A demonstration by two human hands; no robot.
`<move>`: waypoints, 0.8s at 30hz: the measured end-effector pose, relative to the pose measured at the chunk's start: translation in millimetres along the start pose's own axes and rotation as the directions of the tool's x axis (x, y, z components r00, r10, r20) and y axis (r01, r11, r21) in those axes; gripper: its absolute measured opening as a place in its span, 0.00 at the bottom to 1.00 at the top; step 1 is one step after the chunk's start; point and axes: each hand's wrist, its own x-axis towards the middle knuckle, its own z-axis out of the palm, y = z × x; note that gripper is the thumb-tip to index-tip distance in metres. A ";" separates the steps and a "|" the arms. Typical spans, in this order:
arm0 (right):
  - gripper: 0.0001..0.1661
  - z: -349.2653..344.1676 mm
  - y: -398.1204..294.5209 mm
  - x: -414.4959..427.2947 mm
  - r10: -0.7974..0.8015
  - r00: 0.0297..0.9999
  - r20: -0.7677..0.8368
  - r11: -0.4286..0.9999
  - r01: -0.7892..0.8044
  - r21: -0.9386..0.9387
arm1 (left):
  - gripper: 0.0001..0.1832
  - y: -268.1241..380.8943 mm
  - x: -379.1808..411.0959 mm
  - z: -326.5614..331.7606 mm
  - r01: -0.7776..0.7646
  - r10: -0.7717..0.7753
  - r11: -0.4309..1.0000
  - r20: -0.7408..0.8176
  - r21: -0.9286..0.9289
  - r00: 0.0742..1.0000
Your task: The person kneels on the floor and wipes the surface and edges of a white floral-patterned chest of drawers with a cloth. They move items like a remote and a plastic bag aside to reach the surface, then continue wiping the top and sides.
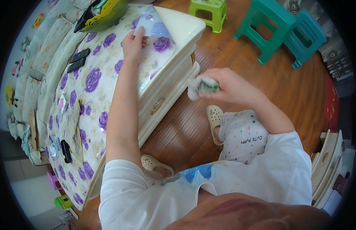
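My left hand [134, 46] grips the turned-up corner of a clear tablecloth [153, 26] printed with purple roses. The folded flap shows its pale underside, and a strip of the white tabletop [182, 18] lies bare beside it. In my right hand [228, 84] is a bunched white and green cloth [203, 86], held in the air off the table's drawer side. That hand and the cloth are slightly blurred. Below the tabletop edge sits a drawer with a brass-coloured handle [157, 105].
Two remote controls [77, 60], a grey cloth [72, 126], a black object [66, 151] and a yellow-green bag or bowl-like item [106, 17] lie on the table. A lime stool [208, 13] and teal stools [267, 28] stand on the wooden floor. A cushioned sofa [48, 49] runs along the far side.
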 end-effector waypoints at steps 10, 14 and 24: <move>0.16 39.4 -28.3 -61.0 0.088 0.995 0.054 0.959 -0.070 -0.276 | 0.30 5.8 -10.5 27.3 -0.417 0.280 0.568 0.309 0.710 0.909; 0.17 45.2 -21.2 -57.5 0.130 0.987 0.099 0.925 -0.085 -0.371 | 0.29 6.9 -24.7 45.0 -0.444 0.240 0.169 0.400 0.880 0.885; 0.16 49.4 -39.3 -61.0 0.150 0.957 0.249 0.942 -0.062 -0.330 | 0.38 17.5 -35.7 137.4 -0.345 -0.037 0.163 0.355 0.924 0.934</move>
